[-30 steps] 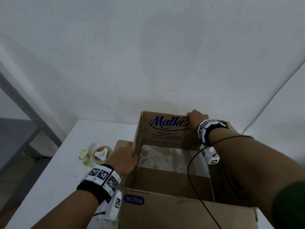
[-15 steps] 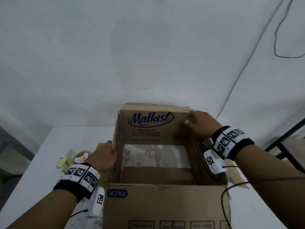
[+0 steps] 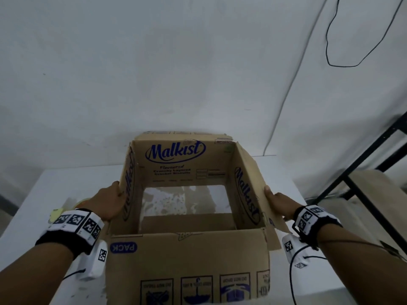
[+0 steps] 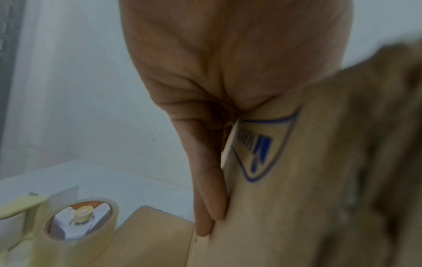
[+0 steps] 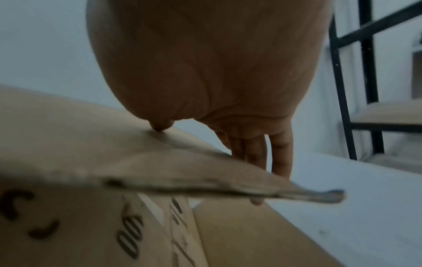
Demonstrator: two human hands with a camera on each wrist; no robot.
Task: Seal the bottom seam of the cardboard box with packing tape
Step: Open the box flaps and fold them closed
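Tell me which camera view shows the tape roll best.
The left wrist view: the tape roll lies in plain sight on the table beside the cardboard box. In the head view the left hand hides nearly all of it. The right wrist view does not show it.

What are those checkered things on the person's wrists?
The left wristband and right wristband are black, topped with white tiles bearing black square-pattern markers. Under each hangs a white box with one more marker, and a thin black cable leaves it. No sleeves show.
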